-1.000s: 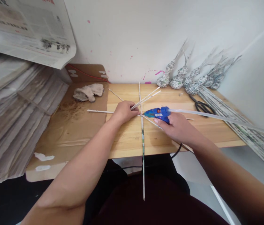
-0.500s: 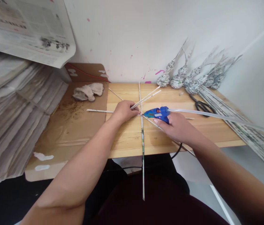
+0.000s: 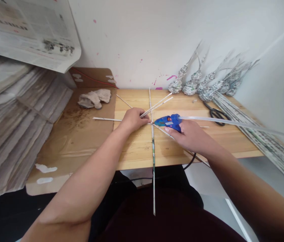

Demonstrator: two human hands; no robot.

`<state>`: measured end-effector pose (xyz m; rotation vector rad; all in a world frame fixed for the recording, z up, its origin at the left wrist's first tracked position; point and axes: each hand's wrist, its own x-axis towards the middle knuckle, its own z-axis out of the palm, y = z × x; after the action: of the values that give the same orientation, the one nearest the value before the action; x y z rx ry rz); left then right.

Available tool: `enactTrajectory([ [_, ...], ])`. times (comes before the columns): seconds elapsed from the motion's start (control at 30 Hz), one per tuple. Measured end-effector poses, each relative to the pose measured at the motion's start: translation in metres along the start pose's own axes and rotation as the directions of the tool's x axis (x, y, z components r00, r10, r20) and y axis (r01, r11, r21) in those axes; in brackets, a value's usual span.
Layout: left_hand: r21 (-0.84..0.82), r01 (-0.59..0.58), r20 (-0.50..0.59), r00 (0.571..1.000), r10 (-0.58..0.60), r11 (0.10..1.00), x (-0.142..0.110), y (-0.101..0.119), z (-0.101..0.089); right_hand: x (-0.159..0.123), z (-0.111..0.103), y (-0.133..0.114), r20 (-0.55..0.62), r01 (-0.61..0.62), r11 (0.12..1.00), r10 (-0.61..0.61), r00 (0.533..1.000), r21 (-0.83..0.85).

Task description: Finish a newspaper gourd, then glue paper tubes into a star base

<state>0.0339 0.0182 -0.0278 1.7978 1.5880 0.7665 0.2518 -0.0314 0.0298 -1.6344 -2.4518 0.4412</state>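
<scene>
Several thin rolled newspaper sticks cross one another on the wooden board; one long newspaper stick [image 3: 153, 148] runs toward me past the front edge. My left hand [image 3: 134, 118] is closed near the crossing, its fingers on the paper sticks [image 3: 160, 103], two of which slant up to the right. In my right hand [image 3: 188, 134] is a blue glue gun [image 3: 167, 123], its nozzle at the crossing point. A long clear glue stick [image 3: 212, 120] sticks out from the back of the gun. The exact contact under my left fingertips is hidden.
Several woven newspaper pieces [image 3: 191, 85] stand along the wall at the back right. Black scissors [image 3: 217, 114] lie beside a bundle of newspaper sticks [image 3: 252, 137]. On the left are a crumpled cloth [image 3: 95, 98], brown cardboard [image 3: 81, 134] and stacked newspapers [image 3: 23, 124]. A black cord [image 3: 191, 163] hangs at the front edge.
Almost nothing differs. The glue gun and my right hand have shifted very slightly, with the nozzle still at the crossing; my left hand keeps its place.
</scene>
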Motion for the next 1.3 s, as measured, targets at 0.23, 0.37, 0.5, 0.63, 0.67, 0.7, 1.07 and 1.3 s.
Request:
enactTrajectory([
  [0.23, 0.003, 0.013, -0.003, 1.000, -0.013, 1.000, -0.001, 0.001, 0.000, 0.001, -0.002, -0.003, 0.006, -0.002, 1.000, 0.002, 1.000, -0.015],
  [0.37, 0.007, 0.011, -0.007, 1.000, -0.011, 1.000, -0.001, 0.002, -0.001, 0.001, -0.002, -0.002, 0.025, 0.001, 1.000, -0.001, 1.000, -0.014],
  [0.5, 0.008, 0.013, -0.003, 1.000, -0.013, 1.000, 0.000, 0.002, -0.001, 0.001, -0.002, -0.001, 0.029, -0.006, 1.000, 0.006, 1.000, -0.012],
  [0.63, 0.008, 0.012, 0.001, 1.000, -0.012, 1.000, 0.000, 0.001, -0.001, 0.002, -0.002, -0.002, 0.020, -0.016, 1.000, 0.016, 1.000, -0.022],
  [0.67, 0.007, 0.011, 0.001, 1.000, -0.011, 1.000, 0.000, 0.001, -0.001, 0.002, -0.002, -0.003, 0.019, -0.019, 1.000, 0.019, 1.000, -0.024],
  [0.7, 0.006, 0.011, 0.000, 1.000, -0.011, 1.000, -0.001, 0.001, -0.001, 0.002, -0.002, -0.003, 0.020, -0.020, 0.999, 0.021, 1.000, -0.028],
  [1.07, -0.008, 0.009, 0.001, 1.000, -0.009, 1.000, 0.001, -0.002, 0.000, 0.005, -0.013, -0.014, 0.089, -0.027, 0.991, 0.040, 0.995, -0.134],
  [1.3, -0.015, -0.003, 0.003, 1.000, 0.003, 1.000, -0.001, 0.000, -0.001, 0.002, -0.025, -0.002, 0.063, -0.013, 0.997, 0.018, 0.998, -0.080],
])
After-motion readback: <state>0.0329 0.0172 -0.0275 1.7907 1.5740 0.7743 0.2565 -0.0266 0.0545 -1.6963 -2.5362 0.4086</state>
